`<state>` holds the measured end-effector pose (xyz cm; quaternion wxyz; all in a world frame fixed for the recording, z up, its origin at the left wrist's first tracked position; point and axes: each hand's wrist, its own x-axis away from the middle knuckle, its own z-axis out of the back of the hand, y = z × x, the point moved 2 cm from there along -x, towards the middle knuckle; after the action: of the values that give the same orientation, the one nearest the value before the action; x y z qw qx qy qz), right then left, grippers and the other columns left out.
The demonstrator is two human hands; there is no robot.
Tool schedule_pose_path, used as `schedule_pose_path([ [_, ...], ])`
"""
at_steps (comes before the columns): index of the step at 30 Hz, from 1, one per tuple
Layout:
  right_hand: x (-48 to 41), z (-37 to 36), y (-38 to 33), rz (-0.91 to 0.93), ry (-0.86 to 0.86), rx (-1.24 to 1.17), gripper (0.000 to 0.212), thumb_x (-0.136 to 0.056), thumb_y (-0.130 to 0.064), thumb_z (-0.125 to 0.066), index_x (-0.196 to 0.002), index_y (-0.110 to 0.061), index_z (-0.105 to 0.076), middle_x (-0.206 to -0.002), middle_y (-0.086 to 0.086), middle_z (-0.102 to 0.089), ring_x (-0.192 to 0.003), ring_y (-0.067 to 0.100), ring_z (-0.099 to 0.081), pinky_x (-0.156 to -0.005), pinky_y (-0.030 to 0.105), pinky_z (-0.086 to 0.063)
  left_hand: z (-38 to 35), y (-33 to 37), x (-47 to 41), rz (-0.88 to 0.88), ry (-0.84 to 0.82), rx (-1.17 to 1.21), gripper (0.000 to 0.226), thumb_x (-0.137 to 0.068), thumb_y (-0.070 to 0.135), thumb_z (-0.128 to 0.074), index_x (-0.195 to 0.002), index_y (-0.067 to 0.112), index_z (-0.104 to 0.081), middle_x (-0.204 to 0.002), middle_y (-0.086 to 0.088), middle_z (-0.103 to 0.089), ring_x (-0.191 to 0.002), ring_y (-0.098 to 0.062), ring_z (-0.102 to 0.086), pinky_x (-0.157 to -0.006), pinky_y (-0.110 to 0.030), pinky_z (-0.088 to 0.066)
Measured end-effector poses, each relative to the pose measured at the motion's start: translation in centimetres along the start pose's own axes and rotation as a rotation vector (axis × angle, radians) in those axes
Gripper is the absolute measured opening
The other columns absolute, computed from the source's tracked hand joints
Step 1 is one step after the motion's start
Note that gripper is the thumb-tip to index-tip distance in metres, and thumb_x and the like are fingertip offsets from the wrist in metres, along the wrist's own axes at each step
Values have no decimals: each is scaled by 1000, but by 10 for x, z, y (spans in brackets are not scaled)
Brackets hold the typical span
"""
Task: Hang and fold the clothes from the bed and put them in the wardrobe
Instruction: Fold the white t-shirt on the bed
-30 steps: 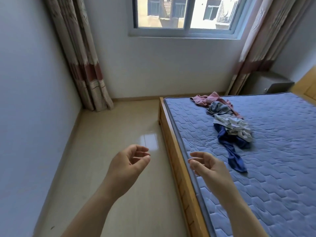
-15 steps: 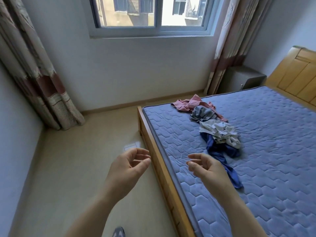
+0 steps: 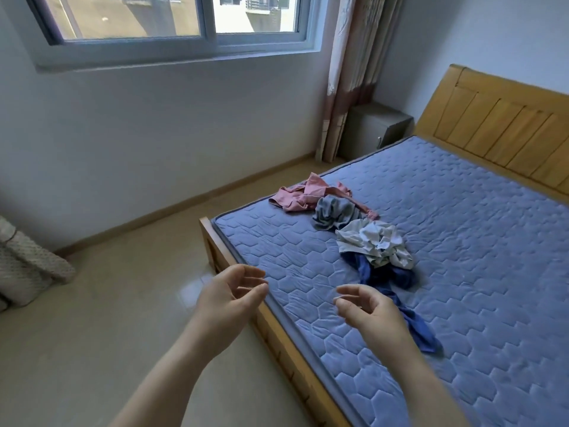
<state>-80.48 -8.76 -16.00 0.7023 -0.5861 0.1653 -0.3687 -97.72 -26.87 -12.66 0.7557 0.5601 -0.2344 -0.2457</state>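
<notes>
Crumpled clothes lie in a row on the blue quilted mattress [image 3: 480, 241]: a pink garment [image 3: 303, 195] farthest away, then a grey one [image 3: 334, 212], a whitish one [image 3: 374, 241] and a dark blue one [image 3: 397, 291] trailing toward me. My left hand [image 3: 229, 298] hovers over the wooden bed frame's edge, fingers loosely curled, holding nothing. My right hand [image 3: 368, 312] hangs above the mattress just left of the blue garment's tail, relaxed and empty, not touching any cloth. No wardrobe is in view.
The wooden bed frame [image 3: 277, 340] runs diagonally before me, with its headboard [image 3: 505, 124] at the far right. A grey bedside cabinet [image 3: 372, 127] stands by the curtain [image 3: 348, 75]. Tiled floor [image 3: 101, 318] lies to the left, under a window [image 3: 172, 20].
The view has swung to the right, bringing the headboard and more of the bed into view. Both hands keep their loose, empty pose and now sit nearer the clothes.
</notes>
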Motion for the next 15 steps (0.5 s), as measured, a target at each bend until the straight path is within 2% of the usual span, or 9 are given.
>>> schedule_pose_path([
  [6,-79,6,-5,-43,111,-10,11,-89,-21,-68,-98,-28,-68,-95,-3,-73,-93,12,-68,-83,32,-54,-11,1,-96,14,-104,-48,13,-86,14,-71,-96,23,-69,-91,2,-74,-79,-8,-66,-67,-16,-51],
  [10,-142,17,-14,-38,141,-18,11,-89,-21,-68,-99,-27,-68,-95,-3,-73,-93,13,-67,-85,33,-55,-25,14,-164,7,-115,-69,13,-86,12,-70,-96,20,-69,-92,0,-74,-79,-11,-67,-65,-13,-51],
  [15,-207,38,-18,-71,193,-32,10,-89,-20,-68,-97,-26,-68,-91,-3,-72,-86,9,-66,-72,21,-49,-50,29,-234,-1,-174,-94,12,-86,16,-70,-95,25,-69,-91,6,-74,-81,-7,-68,-74,-20,-54],
])
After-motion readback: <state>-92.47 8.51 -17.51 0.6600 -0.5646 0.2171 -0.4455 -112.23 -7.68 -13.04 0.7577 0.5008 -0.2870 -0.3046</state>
